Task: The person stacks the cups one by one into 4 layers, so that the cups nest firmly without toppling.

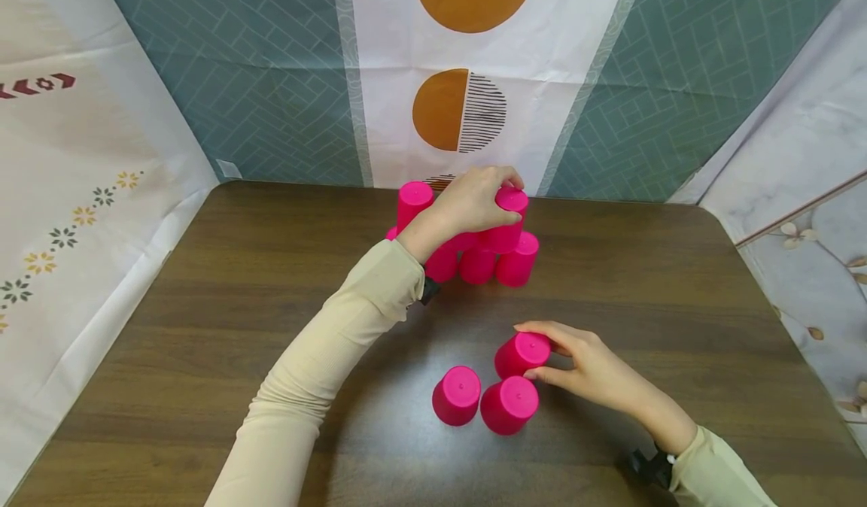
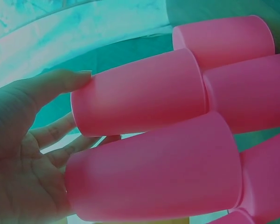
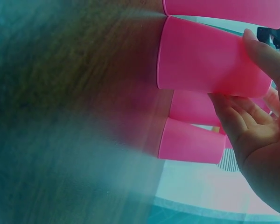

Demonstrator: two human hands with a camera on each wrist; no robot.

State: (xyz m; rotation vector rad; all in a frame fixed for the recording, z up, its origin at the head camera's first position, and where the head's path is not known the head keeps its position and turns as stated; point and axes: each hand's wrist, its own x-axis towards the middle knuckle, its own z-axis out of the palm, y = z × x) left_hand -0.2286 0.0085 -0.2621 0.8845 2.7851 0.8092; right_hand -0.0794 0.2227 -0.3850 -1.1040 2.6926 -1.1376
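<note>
fingers (image 1: 550, 334) pinch pink cup (image 1: 521, 354) (upside down).

Hand (image 2: 23, 154) touches pink cups (image 2: 144, 95) (stacked)

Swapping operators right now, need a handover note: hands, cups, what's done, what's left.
Left hand: over the pink cup stack at the back of the table, fingers wrapped on a second-level cup.
Right hand: fingers curled round the rear cup of three loose upside-down cups near the front edge; the other two stand untouched beside it.
Done: bottom row standing, second level begun, with another cup up at the left.
Left: judging by the layout, the three loose cups probably still go on the stack. The exact stack count is hidden by the left hand.
</note>
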